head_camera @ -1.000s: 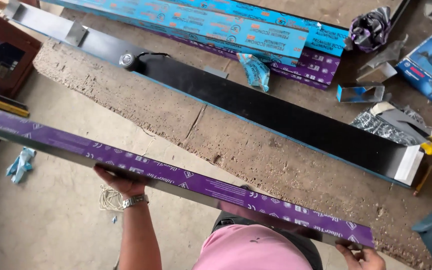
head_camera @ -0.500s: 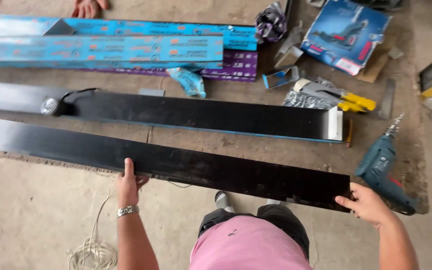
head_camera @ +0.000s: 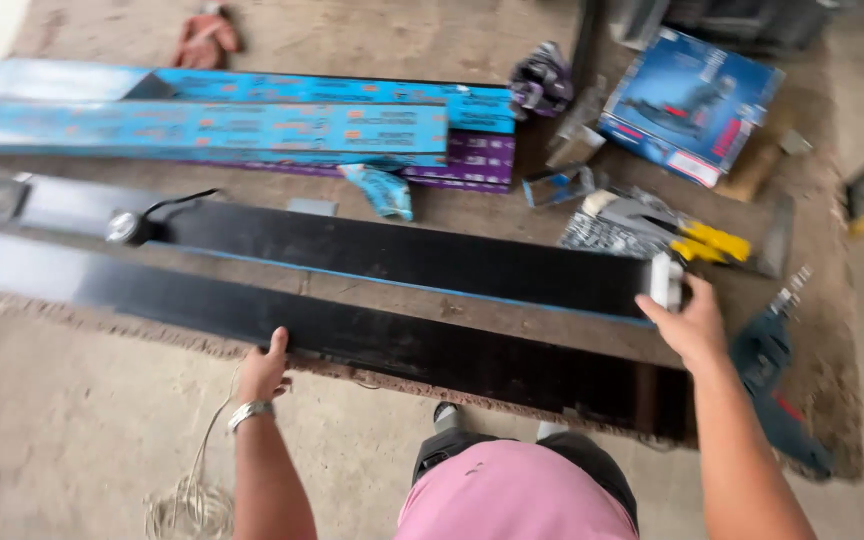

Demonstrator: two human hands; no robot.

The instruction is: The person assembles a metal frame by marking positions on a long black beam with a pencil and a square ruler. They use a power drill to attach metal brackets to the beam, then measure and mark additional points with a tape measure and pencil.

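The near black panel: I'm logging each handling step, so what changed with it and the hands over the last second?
The near black panel, first held up purple side showing, was turned black side up and laid down beside the far panel. The right hand let go of its end and reached the far panel's white end cap. The left hand stays on the near panel's edge. The blue boxes and drill lie unmoved.

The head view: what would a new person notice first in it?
Two long black panels lie side by side across the floor; the left hand rests on the nearer black panel, and the right hand touches the white end cap of the farther black panel. Behind them lie long blue boxes, and at the right a yellow-handled tool.
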